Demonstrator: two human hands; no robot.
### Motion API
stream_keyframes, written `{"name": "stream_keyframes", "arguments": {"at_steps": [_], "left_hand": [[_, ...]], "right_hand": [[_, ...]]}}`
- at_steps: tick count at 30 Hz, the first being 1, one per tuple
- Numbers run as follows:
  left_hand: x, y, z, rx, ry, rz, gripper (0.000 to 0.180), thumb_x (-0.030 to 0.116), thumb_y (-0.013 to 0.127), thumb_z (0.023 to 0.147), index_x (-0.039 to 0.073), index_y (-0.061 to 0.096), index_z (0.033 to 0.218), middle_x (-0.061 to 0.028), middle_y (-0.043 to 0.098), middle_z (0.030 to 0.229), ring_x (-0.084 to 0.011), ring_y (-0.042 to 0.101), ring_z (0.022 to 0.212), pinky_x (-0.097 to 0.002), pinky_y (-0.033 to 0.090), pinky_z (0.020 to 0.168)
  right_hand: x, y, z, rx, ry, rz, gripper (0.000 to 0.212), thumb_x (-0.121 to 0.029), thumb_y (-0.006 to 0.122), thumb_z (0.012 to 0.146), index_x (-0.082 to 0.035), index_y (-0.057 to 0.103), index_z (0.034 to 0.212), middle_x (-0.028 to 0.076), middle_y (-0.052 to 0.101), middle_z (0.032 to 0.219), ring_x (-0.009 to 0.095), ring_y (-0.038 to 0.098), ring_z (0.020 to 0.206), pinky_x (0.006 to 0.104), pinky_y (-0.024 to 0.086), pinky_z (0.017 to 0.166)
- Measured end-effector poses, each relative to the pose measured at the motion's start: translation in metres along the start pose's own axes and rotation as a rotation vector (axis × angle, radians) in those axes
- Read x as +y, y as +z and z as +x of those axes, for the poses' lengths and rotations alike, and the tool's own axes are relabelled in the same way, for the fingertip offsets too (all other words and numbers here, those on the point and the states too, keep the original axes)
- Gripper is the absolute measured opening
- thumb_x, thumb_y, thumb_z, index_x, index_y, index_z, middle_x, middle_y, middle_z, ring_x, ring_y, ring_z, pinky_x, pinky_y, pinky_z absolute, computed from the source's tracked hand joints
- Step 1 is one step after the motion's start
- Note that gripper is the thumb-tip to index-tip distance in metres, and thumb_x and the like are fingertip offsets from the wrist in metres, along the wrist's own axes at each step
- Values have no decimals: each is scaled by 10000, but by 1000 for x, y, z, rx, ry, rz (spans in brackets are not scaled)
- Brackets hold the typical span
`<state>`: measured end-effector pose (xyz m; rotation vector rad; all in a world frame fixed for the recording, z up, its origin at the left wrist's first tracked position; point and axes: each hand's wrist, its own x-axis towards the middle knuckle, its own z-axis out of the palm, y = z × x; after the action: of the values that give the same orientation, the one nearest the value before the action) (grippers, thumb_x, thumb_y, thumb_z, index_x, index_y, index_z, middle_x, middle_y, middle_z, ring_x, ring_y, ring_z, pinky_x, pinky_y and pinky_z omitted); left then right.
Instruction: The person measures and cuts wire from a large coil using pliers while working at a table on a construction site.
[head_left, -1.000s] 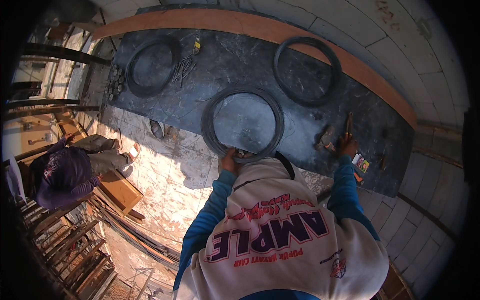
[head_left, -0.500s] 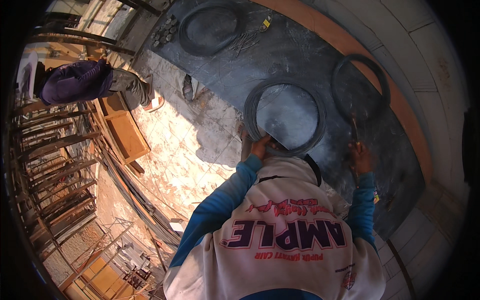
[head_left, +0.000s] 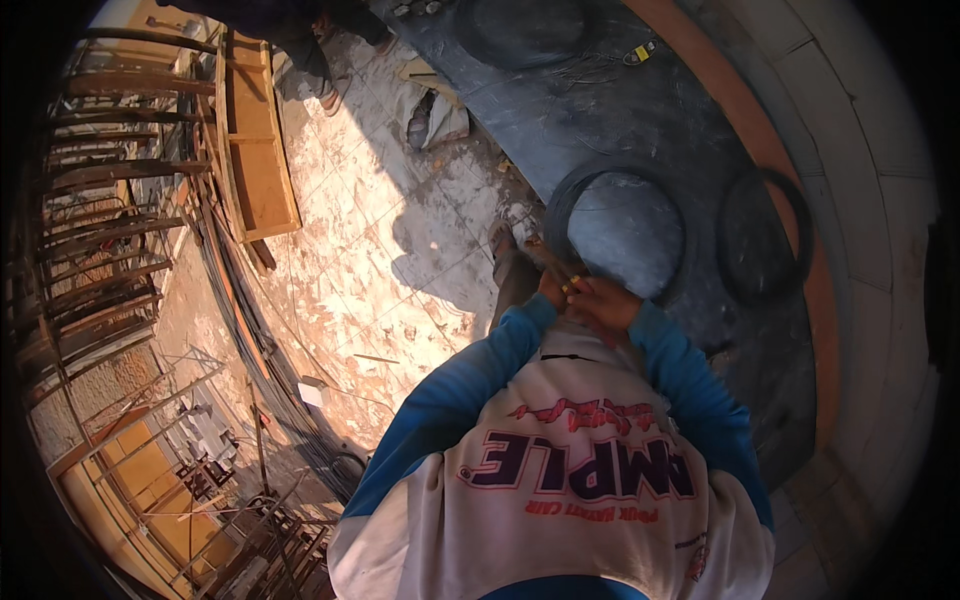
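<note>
My right hand point(head_left: 605, 303) is closed round a slim hand tool that looks like pliers point(head_left: 566, 272), with yellow-orange on its handles. Close against it, my left hand point(head_left: 549, 288) is curled; whatever it pinches is hidden by the fingers and blur. Both hands meet in front of my body, by the near left rim of a coil of dark wire point(head_left: 565, 215). That coil lies flat on a dark sheet-topped surface point(head_left: 640, 130). A second wire coil point(head_left: 800, 215) rests to its right, partly over the surface's orange-brown edge point(head_left: 745, 110).
Farther off lie another wire coil point(head_left: 475, 45) and a small yellow-and-black item point(head_left: 640, 53). To the left, another person point(head_left: 305, 45) stands near a shallow wooden frame point(head_left: 285, 185). Long rods point(head_left: 235, 300) and dark timbers point(head_left: 130, 175) line the left side.
My right hand has come left with the tool, from beside the right coil to my left hand. My left hand no longer sits inside the middle coil's rim. The whole view has shifted.
</note>
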<state>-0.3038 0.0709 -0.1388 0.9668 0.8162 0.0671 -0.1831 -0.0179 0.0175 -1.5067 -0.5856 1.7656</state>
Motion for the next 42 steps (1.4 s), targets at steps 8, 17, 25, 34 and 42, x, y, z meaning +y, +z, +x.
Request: {"name": "stream_keyframes", "arguments": {"at_steps": [8,17,25,34,42], "left_hand": [[20,7,-9,-104,23,79,195,163,645,841,13,647,966,-96,679,893,-183,648,762,-335,533,652],[-13,-8,-4,-278,-217,-357,204,192,667,843,23,643,954,-99,674,876,-193,652,735,-340,542,606],[-10,-10,-4,-352,-222,-454,206,204,671,846,29,637,950,-97,671,867,-200,656,728,-339,545,587],[-29,-4,2,-260,-49,-565,210,218,675,850,36,631,946,-94,667,857,-208,660,719,-339,547,566],[-6,-4,-5,-260,-41,-201,189,206,640,860,55,640,974,-94,660,852,-232,653,774,-354,551,638]], "right_hand": [[-35,-25,5,-191,330,147,474,-315,512,937,-24,440,1304,192,607,1147,275,642,977,411,526,834],[-33,-14,21,-229,394,232,486,-291,511,937,-17,421,1328,198,597,1139,284,638,982,432,549,822],[-26,-11,27,-212,385,300,481,-334,550,924,-27,474,1287,163,633,1048,260,660,901,390,585,713],[-23,-10,28,-144,392,296,380,-313,550,923,-50,499,1192,136,616,913,212,631,758,373,578,632],[-20,-12,29,-123,416,315,390,-295,559,920,-48,472,1209,168,626,952,236,645,776,377,573,612]]}}
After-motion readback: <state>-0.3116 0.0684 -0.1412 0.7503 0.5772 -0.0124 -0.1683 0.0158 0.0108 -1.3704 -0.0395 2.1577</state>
